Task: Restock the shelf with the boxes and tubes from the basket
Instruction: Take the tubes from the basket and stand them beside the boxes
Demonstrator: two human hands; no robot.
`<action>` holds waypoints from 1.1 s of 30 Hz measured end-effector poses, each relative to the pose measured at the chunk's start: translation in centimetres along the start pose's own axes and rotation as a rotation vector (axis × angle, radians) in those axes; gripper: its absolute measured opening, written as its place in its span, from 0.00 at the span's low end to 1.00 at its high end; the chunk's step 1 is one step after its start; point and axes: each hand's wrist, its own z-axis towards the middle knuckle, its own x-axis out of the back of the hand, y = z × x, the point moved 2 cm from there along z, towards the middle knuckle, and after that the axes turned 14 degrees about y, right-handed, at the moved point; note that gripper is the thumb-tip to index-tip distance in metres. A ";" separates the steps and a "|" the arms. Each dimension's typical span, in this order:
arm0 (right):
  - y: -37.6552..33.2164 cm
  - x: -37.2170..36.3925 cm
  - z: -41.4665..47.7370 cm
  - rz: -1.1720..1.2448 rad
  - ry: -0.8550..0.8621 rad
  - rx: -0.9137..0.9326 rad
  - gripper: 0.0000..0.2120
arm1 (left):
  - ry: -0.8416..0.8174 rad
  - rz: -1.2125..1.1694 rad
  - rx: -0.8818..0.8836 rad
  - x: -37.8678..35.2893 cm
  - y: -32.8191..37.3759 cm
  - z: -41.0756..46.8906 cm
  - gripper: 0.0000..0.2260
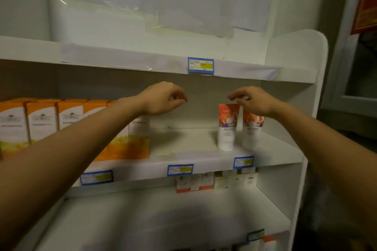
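Tubes, smooth rounded plastic, on white shelf; left grip, right grip slack, empty.

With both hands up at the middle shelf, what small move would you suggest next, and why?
Probably draw both hands back for another item: the left hand and right hand hold nothing, and bare shelf shows between the boxes and tubes.

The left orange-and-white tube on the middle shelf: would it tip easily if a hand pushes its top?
Probably yes: the tube stands upright, tall and narrow, so a push high up may topple it. It could then knock the second tube close beside it. Its smooth-looking surface may feel somewhat slippery.
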 end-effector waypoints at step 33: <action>4.1 -1.1 0.3 -0.341 0.112 -0.047 0.10 | 0.067 -0.108 0.426 -5.9 3.7 5.1 0.09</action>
